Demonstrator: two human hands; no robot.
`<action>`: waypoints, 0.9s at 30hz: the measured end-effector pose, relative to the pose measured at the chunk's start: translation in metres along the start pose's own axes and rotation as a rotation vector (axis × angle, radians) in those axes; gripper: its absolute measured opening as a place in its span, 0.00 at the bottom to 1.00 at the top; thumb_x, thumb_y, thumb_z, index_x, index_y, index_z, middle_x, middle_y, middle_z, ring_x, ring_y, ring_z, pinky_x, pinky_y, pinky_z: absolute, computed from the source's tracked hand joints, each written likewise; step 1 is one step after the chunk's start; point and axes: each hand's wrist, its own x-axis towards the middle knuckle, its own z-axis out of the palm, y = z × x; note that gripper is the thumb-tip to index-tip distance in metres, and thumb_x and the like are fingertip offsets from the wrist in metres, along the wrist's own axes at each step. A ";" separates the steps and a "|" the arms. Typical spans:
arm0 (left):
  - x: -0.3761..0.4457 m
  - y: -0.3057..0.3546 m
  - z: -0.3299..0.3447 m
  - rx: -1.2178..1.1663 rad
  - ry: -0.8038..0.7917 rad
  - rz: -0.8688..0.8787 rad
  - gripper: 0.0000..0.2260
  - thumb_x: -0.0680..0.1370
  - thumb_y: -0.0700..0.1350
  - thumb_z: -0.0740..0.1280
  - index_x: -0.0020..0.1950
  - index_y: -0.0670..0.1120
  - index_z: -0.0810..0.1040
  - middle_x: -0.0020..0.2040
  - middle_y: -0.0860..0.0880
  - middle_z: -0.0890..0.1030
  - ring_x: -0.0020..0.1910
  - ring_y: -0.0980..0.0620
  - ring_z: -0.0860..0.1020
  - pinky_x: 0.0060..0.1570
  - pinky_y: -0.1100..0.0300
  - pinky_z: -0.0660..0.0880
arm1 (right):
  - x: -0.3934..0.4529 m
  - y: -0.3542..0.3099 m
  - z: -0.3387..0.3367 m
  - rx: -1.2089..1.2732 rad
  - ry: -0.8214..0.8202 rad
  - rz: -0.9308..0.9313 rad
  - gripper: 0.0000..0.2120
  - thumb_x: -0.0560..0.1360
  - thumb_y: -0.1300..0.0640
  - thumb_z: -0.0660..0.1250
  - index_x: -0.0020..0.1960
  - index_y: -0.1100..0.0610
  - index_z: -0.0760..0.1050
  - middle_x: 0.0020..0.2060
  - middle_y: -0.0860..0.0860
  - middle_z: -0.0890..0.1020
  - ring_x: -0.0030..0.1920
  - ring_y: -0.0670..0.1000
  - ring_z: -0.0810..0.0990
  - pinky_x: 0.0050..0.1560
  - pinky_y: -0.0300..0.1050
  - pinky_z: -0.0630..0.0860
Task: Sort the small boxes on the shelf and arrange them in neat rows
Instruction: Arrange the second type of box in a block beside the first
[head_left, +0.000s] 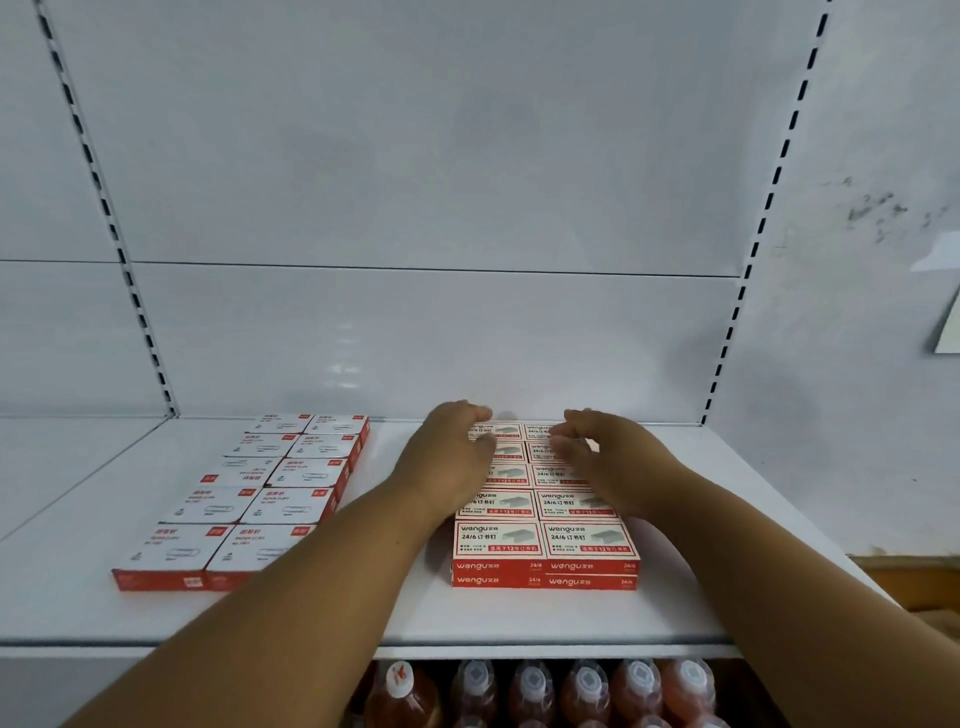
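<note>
On the white shelf (395, 613) lie two blocks of small boxes. On the right, red-and-white staple boxes (545, 540) form two columns, stacked two high at the front. My left hand (452, 457) hovers over the left column's far end, fingers loosely curled, holding nothing. My right hand (597, 452) is over the right column's far end, fingers bent down toward a box top; I cannot tell whether it pinches one. On the left, white paper-clip boxes (249, 504) with red sides lie in two columns.
The shelf's white back panel (415, 338) stands right behind the boxes, with slotted uprights (135, 291) at either side. Below the shelf edge stands a row of bottles (530, 691) with reddish liquid. A bare strip of shelf separates the two box blocks.
</note>
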 end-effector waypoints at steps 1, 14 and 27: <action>-0.001 -0.001 -0.002 0.026 0.068 0.021 0.15 0.80 0.49 0.63 0.67 0.53 0.76 0.68 0.54 0.72 0.53 0.56 0.76 0.40 0.70 0.71 | -0.001 0.002 -0.002 0.009 0.040 -0.003 0.11 0.78 0.44 0.63 0.57 0.44 0.79 0.68 0.42 0.73 0.65 0.46 0.72 0.59 0.40 0.64; -0.002 -0.004 -0.005 0.086 0.063 0.025 0.07 0.76 0.47 0.69 0.50 0.53 0.86 0.51 0.56 0.84 0.41 0.58 0.78 0.35 0.70 0.67 | -0.007 0.009 -0.001 -0.057 0.059 -0.102 0.13 0.78 0.47 0.65 0.49 0.55 0.82 0.51 0.44 0.83 0.51 0.45 0.79 0.54 0.45 0.75; 0.009 -0.002 -0.007 0.206 0.122 0.120 0.12 0.80 0.45 0.62 0.60 0.52 0.82 0.62 0.52 0.79 0.58 0.50 0.76 0.55 0.59 0.73 | 0.013 -0.002 -0.007 -0.091 -0.044 -0.084 0.14 0.80 0.47 0.60 0.56 0.52 0.81 0.60 0.45 0.80 0.58 0.48 0.78 0.57 0.43 0.73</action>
